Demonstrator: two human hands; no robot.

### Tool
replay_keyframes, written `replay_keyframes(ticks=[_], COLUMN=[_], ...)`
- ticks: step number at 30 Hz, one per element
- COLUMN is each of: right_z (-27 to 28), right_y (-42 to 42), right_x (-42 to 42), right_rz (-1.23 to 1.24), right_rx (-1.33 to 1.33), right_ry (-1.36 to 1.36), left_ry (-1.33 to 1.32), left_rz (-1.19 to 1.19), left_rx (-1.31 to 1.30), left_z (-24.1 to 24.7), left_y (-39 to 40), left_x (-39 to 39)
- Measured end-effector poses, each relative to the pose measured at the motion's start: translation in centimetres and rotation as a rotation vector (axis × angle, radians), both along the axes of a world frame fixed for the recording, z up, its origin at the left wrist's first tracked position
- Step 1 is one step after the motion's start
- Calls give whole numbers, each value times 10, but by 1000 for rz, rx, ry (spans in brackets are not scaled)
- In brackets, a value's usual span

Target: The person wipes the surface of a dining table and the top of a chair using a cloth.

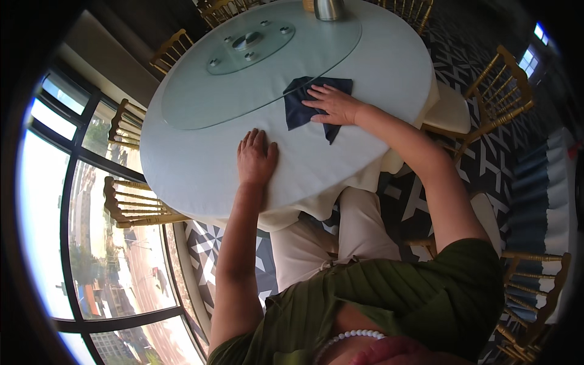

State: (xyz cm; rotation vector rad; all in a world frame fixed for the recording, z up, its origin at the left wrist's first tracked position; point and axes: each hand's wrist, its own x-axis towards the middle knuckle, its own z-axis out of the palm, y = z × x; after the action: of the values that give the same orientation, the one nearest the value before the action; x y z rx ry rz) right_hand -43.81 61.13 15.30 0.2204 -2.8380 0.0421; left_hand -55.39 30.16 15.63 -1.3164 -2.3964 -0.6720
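My right hand [334, 106] lies palm down, fingers spread, on a dark navy cloth [299, 112]. The cloth is spread unevenly, with one corner pointing toward me. It meets the rim of a round glass turntable [191, 105]; whether it lies over or under the glass there I cannot tell. My left hand [256, 157] rests flat on the white tablecloth [200, 169], thumb a little apart, holding nothing. It is to the left of the cloth, on the near side of the turntable.
A metal pitcher [329, 10] stands on the far part of the turntable. Gold spindle-back chairs surround the table, one at left [137, 203] and one at right [495, 98]. Large windows [118, 246] fill the left side. The floor [410, 200] is patterned dark and white.
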Motion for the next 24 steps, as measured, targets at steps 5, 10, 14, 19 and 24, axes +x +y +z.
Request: replay_keyframes(ticks=[5,10,14,19,24], right_z=[5,15,9,12,-5], right_y=[-48,-67,-51,0,75], right_x=[30,87,127,157,165], right_rz=[68,140,8,-361,-712], right_rx=[54,-12,-90,-102,-53], right_ry=[17,46,72,61,119], left_ry=[-10,-27,-35,-30,15], left_rz=[0,14,21,17,5], left_rx=[-6,-51,-63,-58,-18], left_z=[-3,-2,-6,-7,-12], left_y=[-2,1,-3,-6,3], left_x=[-4,-1,-4,-3,-3])
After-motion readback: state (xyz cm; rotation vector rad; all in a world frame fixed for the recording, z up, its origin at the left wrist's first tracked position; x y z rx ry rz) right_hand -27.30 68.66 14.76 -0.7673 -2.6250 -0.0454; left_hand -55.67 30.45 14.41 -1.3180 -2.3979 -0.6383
